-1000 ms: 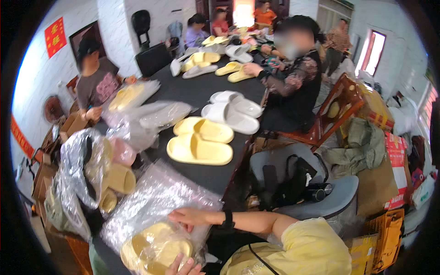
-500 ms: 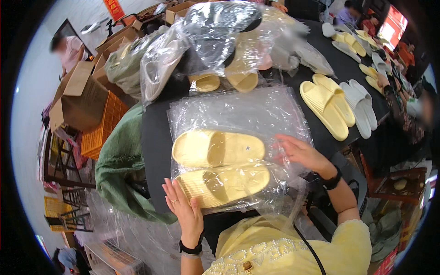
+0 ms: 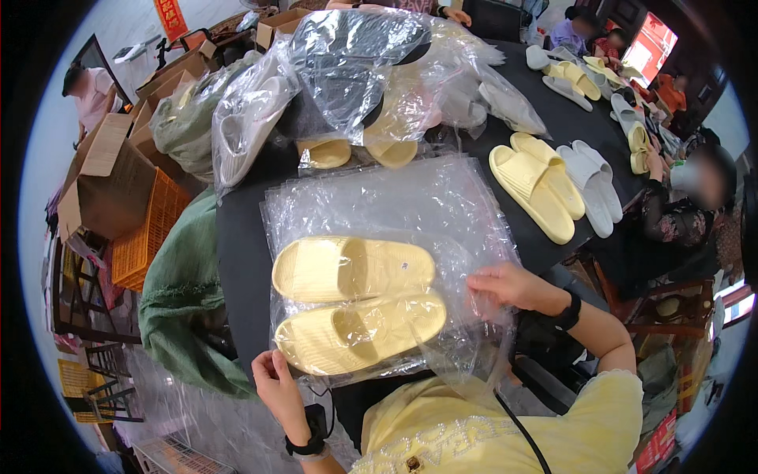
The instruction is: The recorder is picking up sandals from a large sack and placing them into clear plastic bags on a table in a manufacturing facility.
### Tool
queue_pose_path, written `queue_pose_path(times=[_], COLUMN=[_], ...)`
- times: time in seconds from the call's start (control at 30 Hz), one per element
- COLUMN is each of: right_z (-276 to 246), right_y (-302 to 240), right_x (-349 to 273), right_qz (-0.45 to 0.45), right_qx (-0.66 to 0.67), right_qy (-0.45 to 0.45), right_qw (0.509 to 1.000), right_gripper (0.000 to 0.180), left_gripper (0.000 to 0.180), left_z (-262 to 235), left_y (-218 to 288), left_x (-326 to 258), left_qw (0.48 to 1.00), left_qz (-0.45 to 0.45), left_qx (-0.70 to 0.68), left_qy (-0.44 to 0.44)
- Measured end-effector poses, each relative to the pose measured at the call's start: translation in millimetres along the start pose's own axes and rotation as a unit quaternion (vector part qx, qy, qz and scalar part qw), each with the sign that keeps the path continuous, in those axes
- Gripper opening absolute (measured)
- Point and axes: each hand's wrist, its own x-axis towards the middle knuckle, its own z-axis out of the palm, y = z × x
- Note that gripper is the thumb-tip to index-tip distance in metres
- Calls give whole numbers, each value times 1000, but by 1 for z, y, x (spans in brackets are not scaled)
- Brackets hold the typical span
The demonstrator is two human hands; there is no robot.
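Note:
A pair of pale yellow slippers, an upper slipper and a lower slipper, lies side by side inside a clear plastic bag. Their toes point left. My right hand has its fingers pinched on the bag's loose film, right of the heels. At the bag's lower left corner, beside the lower slipper's toe, my left hand is curled with thumb and fingers closed on the film's edge. Under the bagged pair rests a stack of flat clear bags.
Bagged slippers are heaped at the table's far side. Loose yellow slippers and grey slippers stand at the right on the black table. A green sack, orange crate and cardboard box are left. A co-worker sits right.
My left hand has slid down off the lower slipper's toe to the bag's corner, its fingers now curled. The right hand has closed from spread fingers to a pinch. The view has shifted slightly.

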Motion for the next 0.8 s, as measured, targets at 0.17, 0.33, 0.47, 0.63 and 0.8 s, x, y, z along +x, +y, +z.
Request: queue_pose_path(times=[0.17, 0.33, 0.47, 0.63, 0.8], right_z=[-21, -67, -73, -84, -64], right_y=[-44, -81, -97, -33, 17], right_x=[-4, -3, 7, 46, 18], right_qz=[-136, -220, -293, -211, -142], right_qx=[309, 396, 451, 443, 364], right_qy=[46, -23, -28, 11, -4], right_qw=[940, 891, 843, 872, 920], right_gripper=[24, 26, 32, 34, 31], left_gripper=[16, 14, 14, 33, 32], left_z=[-9, -9, 16, 36, 33], left_y=[-13, 35, 40, 12, 11], left_x=[5, -2, 8, 7, 1], left_qw=[986, 964, 961, 988, 992], left_qz=[45, 35, 34, 140, 69], left_qx=[-161, -262, -261, -13, -63], left_qy=[-6, -18, -80, -61, -85])
